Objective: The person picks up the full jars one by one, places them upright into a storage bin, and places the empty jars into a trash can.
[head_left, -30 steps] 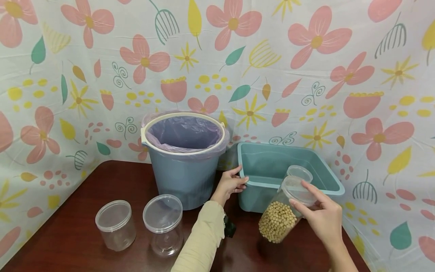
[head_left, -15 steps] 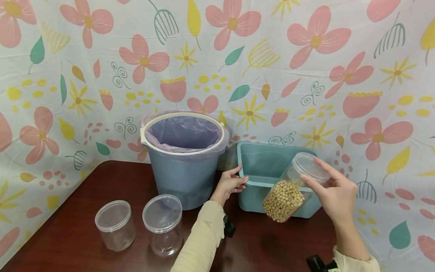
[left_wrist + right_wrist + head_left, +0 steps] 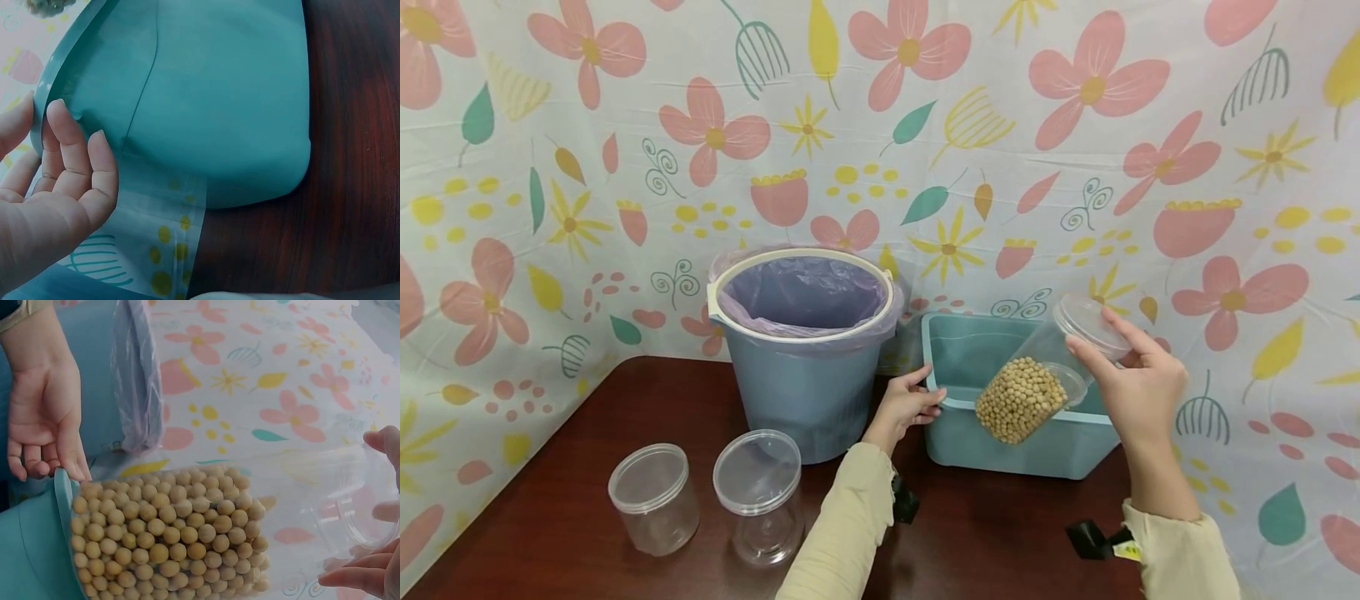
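My right hand (image 3: 1138,379) grips the lidded end of a clear plastic jar (image 3: 1021,402) partly filled with round, yellowish dried beans (image 3: 169,531). The jar leans over the front rim of a teal plastic basin (image 3: 1007,450), lid up to the right, with the beans settled at its lower left end. My left hand (image 3: 904,410) pinches the basin's rim at the front left corner, thumb on one side and fingers on the other in the left wrist view. Behind the bean jar, a round clear lid (image 3: 1070,385) shows inside the basin; what lies under it is hidden.
A blue bucket (image 3: 805,392) with a purple liner bag and white ring stands left of the basin. Two clear lidded jars, a shorter one (image 3: 655,500) and a taller one (image 3: 758,500), stand at the front left on the dark wood table (image 3: 550,467). Flowered cloth (image 3: 865,125) hangs behind.
My right hand has lifted the bean jar from low in front of the basin up to its front rim. My left hand has stayed on the basin's corner.
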Demonstrator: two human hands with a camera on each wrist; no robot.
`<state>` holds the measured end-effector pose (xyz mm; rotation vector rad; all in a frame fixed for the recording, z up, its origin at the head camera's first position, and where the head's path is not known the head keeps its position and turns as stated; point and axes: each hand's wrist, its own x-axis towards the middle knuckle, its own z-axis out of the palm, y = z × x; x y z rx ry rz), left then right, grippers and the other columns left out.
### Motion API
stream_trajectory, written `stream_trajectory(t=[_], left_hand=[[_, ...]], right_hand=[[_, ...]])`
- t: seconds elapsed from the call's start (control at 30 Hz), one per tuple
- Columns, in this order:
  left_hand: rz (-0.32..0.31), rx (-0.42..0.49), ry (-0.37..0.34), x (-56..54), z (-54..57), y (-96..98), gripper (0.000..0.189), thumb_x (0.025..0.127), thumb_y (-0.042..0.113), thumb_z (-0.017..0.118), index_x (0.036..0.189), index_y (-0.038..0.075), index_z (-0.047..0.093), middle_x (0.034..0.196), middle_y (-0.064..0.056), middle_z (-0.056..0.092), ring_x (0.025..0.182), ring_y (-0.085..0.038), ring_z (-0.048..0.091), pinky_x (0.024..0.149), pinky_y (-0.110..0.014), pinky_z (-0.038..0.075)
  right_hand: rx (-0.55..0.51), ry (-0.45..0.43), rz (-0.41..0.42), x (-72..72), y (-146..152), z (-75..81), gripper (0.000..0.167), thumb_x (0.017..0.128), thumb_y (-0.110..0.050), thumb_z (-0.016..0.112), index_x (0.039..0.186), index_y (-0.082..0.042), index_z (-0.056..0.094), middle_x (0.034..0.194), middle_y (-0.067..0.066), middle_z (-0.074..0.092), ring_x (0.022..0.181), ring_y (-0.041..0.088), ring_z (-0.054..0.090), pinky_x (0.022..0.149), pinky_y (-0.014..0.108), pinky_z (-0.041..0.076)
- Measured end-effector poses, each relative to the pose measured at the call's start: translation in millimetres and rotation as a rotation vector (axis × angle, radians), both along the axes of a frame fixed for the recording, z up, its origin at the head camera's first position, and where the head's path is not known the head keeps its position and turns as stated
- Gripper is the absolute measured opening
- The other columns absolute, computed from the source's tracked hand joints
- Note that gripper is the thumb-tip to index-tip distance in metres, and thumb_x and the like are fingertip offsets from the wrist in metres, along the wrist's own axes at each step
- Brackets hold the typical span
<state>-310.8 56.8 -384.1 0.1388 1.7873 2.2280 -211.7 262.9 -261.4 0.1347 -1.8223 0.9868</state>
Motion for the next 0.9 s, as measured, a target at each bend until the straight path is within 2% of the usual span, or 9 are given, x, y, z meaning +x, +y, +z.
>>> stream_trajectory(t=[0.07, 0.13, 0.23, 0.27, 0.37, 0.5, 0.6, 0.77, 0.9], left_hand=[[0.002, -0.002, -0.001, -0.2, 0.0, 0.0, 0.059, 0.081, 0.006, 0.066, 0.134, 0.019, 0.043, 0.07, 0.0, 0.048, 0.053, -0.011, 0.055, 0.075, -0.042, 0.049], [0.005, -0.001, -0.009, -0.5, 0.4, 0.1, 0.059, 0.08, 0.006, 0.066, 0.133, 0.02, 0.043, 0.07, 0.0, 0.048, 0.052, -0.01, 0.055, 0.074, -0.041, 0.049], [0.012, 0.002, -0.023, -0.9, 0.6, 0.4, 0.06, 0.079, 0.006, 0.067, 0.133, 0.02, 0.044, 0.07, 0.0, 0.049, 0.052, -0.01, 0.055, 0.072, -0.04, 0.05], [0.013, 0.0, -0.025, -1.0, 0.6, 0.5, 0.06, 0.079, 0.007, 0.067, 0.133, 0.021, 0.045, 0.07, 0.0, 0.049, 0.052, -0.01, 0.055, 0.072, -0.04, 0.05], [0.018, -0.001, -0.034, -1.1, 0.4, 0.7, 0.059, 0.079, 0.007, 0.068, 0.132, 0.022, 0.046, 0.07, 0.0, 0.05, 0.052, -0.01, 0.055, 0.07, -0.038, 0.05], [0.02, 0.001, -0.03, -1.1, 0.0, 1.1, 0.059, 0.08, 0.006, 0.067, 0.133, 0.02, 0.045, 0.07, 0.0, 0.048, 0.051, -0.01, 0.055, 0.066, -0.036, 0.051], [0.021, 0.004, -0.023, -1.1, -0.1, 0.5, 0.059, 0.08, 0.005, 0.066, 0.133, 0.019, 0.044, 0.069, 0.0, 0.048, 0.051, -0.01, 0.055, 0.066, -0.036, 0.051], [0.005, 0.007, -0.018, -1.0, -0.6, -0.3, 0.059, 0.08, 0.007, 0.067, 0.133, 0.02, 0.044, 0.067, 0.0, 0.05, 0.052, -0.011, 0.055, 0.071, -0.04, 0.05], [-0.003, 0.005, -0.009, -0.7, -0.8, -1.0, 0.06, 0.08, 0.007, 0.067, 0.134, 0.019, 0.043, 0.066, 0.0, 0.05, 0.053, -0.011, 0.056, 0.07, -0.039, 0.05]], right_hand=[[-0.014, 0.015, -0.013, -4.3, -1, -0.1, 0.047, 0.063, -0.005, 0.08, 0.107, -0.003, 0.066, 0.04, -0.007, 0.043, 0.031, 0.0, 0.024, 0.038, 0.012, 0.025], [-0.014, 0.048, -0.027, -9.3, -1, -1.9, 0.047, 0.063, -0.007, 0.08, 0.108, -0.004, 0.066, 0.039, 0.005, 0.044, 0.031, -0.001, 0.023, 0.038, 0.013, 0.023], [-0.028, 0.09, -0.034, -17.7, -2, -7.2, 0.049, 0.062, -0.01, 0.081, 0.108, -0.004, 0.066, 0.056, 0.019, 0.059, 0.034, -0.006, 0.027, 0.039, 0.012, 0.023], [-0.025, 0.098, -0.036, -20.4, -2, -9.0, 0.051, 0.062, -0.01, 0.081, 0.109, -0.005, 0.065, 0.067, 0.021, 0.063, 0.038, -0.009, 0.033, 0.04, 0.011, 0.024], [-0.04, 0.099, -0.046, -25.5, -6, -12.4, 0.052, 0.063, -0.011, 0.081, 0.112, -0.007, 0.064, 0.095, 0.019, 0.064, 0.05, -0.014, 0.045, 0.044, 0.007, 0.029], [-0.06, 0.111, -0.054, -29.7, -11, -13.8, 0.053, 0.062, -0.006, 0.08, 0.113, -0.006, 0.063, 0.109, 0.013, 0.061, 0.072, -0.014, 0.052, 0.053, 0.004, 0.037], [-0.055, 0.125, -0.065, -35.5, -13, -16.4, 0.053, 0.061, -0.001, 0.08, 0.112, -0.002, 0.063, 0.11, 0.012, 0.06, 0.085, -0.004, 0.056, 0.057, 0.004, 0.039], [-0.016, 0.158, -0.056, -44.8, -13, -24.2, 0.054, 0.06, -0.001, 0.081, 0.112, -0.001, 0.063, 0.112, 0.011, 0.06, 0.093, 0.023, 0.06, 0.061, 0.004, 0.04], [-0.004, 0.145, -0.01, -50.5, -13, -33.2, 0.057, 0.061, -0.007, 0.081, 0.115, -0.006, 0.062, 0.114, 0.007, 0.059, 0.097, 0.025, 0.058, 0.063, 0.004, 0.041]])
